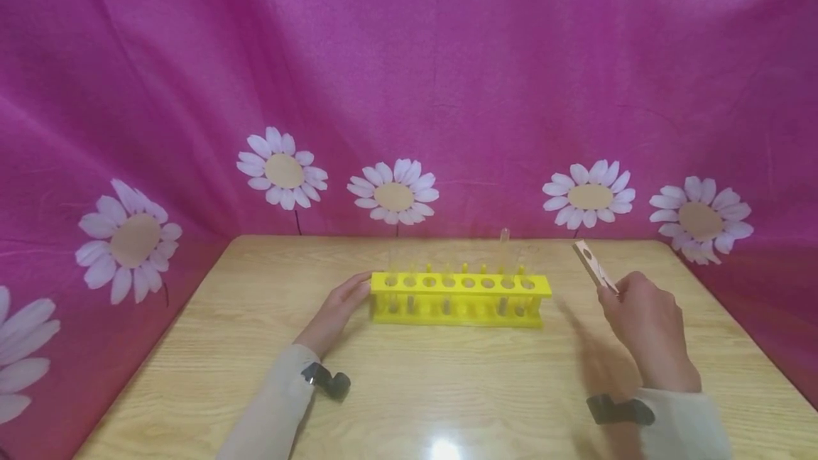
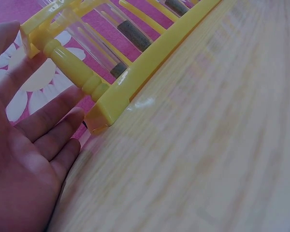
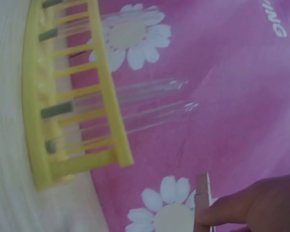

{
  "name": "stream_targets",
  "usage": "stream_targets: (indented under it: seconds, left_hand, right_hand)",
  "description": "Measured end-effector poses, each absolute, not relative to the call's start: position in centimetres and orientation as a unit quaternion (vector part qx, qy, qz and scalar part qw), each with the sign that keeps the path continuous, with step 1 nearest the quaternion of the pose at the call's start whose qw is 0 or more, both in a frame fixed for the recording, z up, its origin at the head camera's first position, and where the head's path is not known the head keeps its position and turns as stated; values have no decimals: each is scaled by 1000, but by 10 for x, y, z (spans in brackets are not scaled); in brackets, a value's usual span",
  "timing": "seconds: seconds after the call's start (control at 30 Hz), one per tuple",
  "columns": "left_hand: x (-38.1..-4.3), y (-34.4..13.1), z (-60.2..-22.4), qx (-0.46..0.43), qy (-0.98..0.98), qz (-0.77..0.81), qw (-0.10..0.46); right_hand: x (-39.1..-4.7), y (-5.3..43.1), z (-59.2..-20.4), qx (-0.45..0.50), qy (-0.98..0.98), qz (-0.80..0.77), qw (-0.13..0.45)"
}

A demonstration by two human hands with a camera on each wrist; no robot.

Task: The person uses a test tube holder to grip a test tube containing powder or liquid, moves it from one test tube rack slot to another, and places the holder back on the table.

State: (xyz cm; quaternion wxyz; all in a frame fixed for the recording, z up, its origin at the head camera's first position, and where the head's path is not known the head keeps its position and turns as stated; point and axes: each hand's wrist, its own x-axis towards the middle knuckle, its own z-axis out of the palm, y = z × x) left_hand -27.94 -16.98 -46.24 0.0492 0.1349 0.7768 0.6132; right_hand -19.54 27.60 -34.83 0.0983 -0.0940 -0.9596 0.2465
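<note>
In the head view a yellow test tube rack (image 1: 460, 284) stands mid-table with several clear glass test tubes (image 1: 504, 236) in its holes. Dark grey matter (image 2: 134, 35) fills the bottoms of some tubes. At the rack's left end my left hand (image 1: 337, 312) holds the top plate's corner between thumb and index finger, the other fingers near the end post (image 2: 72, 67). Right of the rack, raised above the table, my right hand (image 1: 648, 325) grips a wooden test tube clamp (image 1: 594, 265), its tip pointing up and left. No tube is between the clamp's ends.
The wooden table (image 1: 383, 389) extends toward me in front of the rack. A magenta cloth (image 1: 434, 77) with white daisies hangs behind and along both sides. Each wrist bears a dark strap-mounted device (image 1: 620, 410).
</note>
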Motion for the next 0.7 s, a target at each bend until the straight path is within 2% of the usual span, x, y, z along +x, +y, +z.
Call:
stream_targets:
  seconds: [0.33, 0.7]
  left_hand:
    - [-282, -169, -462, 137, 782, 607, 44]
    - [-285, -171, -468, 124, 778, 613, 54]
  right_hand:
    - [-190, 264, -336, -93, -944, 257, 186]
    - [-192, 246, -325, -130, -934, 281, 177]
